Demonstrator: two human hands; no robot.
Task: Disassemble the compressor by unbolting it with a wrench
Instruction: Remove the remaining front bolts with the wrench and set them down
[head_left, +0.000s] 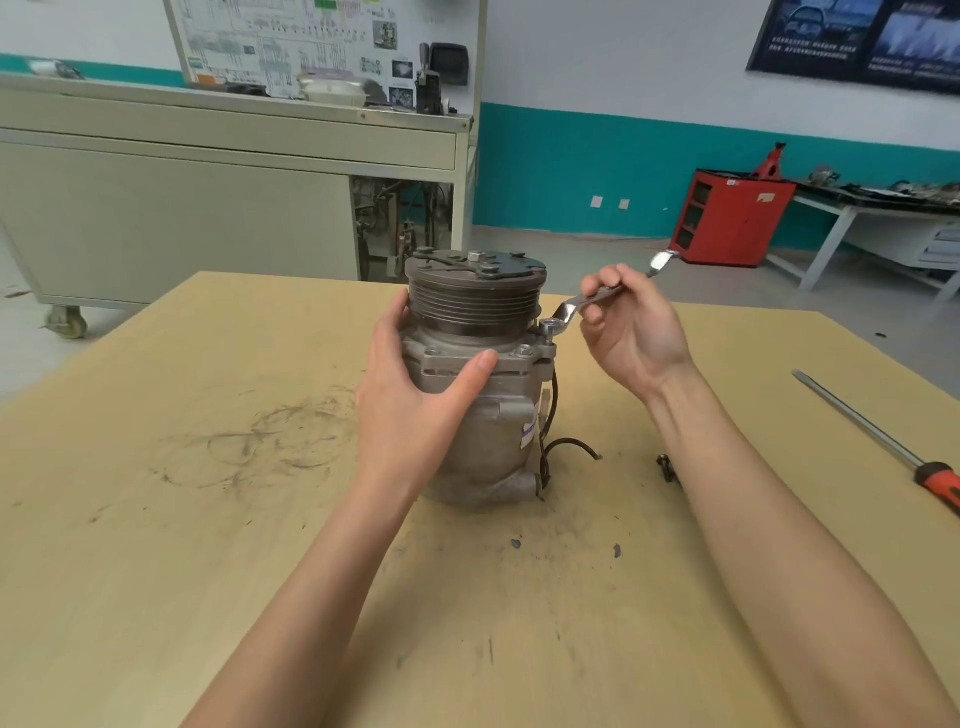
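A grey metal compressor stands upright on the wooden table, its grooved pulley on top. My left hand grips the housing from the left, thumb across the front flange. My right hand holds a silver ring wrench by its shaft. The wrench's ring end sits over a bolt on the right side of the flange. Another bolt head shows on the flange front.
A screwdriver with an orange-red handle lies on the table at the right. A small dark bolt lies beside my right forearm. A black wire trails from the compressor. A grey cabinet and a red tool cart stand beyond the table.
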